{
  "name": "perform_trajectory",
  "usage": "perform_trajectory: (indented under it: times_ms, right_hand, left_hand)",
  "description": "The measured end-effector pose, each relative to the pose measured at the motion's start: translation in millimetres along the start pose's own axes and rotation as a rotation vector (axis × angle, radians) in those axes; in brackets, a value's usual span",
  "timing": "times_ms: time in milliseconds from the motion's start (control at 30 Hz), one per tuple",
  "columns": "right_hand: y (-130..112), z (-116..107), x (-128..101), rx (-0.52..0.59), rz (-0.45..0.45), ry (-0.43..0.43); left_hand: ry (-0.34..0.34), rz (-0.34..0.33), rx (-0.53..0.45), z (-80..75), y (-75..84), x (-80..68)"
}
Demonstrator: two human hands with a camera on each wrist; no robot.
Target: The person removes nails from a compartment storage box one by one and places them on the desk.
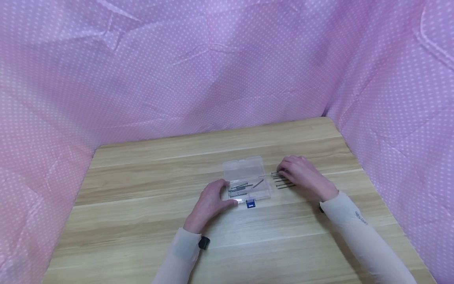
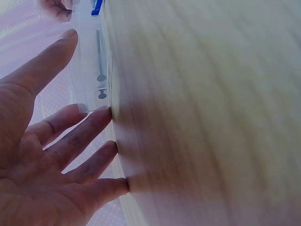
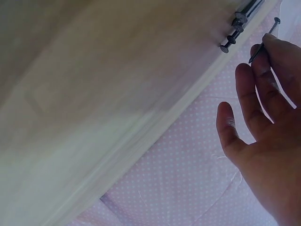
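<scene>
A clear plastic box lies open at the middle of the wooden table, with a blue latch at its front and several nails inside. My left hand rests at the box's front left corner, its fingers straight on the table and its thumb along the box. A row of loose nails lies just right of the box. My right hand is over them. In the right wrist view its fingertips pinch one nail clear of the table, beside the others.
Pink dotted cloth walls in the table at the back and both sides. The table's right edge runs close to my right forearm. Bare wood lies to the left and in front of the box.
</scene>
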State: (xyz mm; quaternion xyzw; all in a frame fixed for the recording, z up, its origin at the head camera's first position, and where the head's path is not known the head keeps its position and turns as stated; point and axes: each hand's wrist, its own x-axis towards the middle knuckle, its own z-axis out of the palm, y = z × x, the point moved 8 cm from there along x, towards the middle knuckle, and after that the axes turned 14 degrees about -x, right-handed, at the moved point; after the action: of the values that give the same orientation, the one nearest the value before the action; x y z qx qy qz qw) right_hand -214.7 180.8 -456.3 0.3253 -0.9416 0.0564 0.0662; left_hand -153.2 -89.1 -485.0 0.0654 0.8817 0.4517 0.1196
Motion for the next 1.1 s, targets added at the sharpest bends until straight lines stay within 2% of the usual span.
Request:
perform_trajectory:
  times_ms: [167,367,800,1100]
  right_hand:
    - [-0.3,0.5,2.5,-0.005,-0.033,0.029]
    - [-0.4,2.4,2.8,-0.017,-0.033,0.026]
    - [0.9,9.9,2.5,-0.05,0.01,-0.076]
    - [0.2,9.5,3.8,-0.048,0.019,-0.067]
  left_hand:
    - [0.001,0.0,-0.007,-0.2,0.2,-0.3]
    - [0.002,-0.006,-0.016,-0.5,0.4,-1.4]
    - [0.0,-0.013,-0.008,0.0,-1.0,-1.0]
    - [-0.002,-0.025,-0.011,-0.2,-2.1,-1.0]
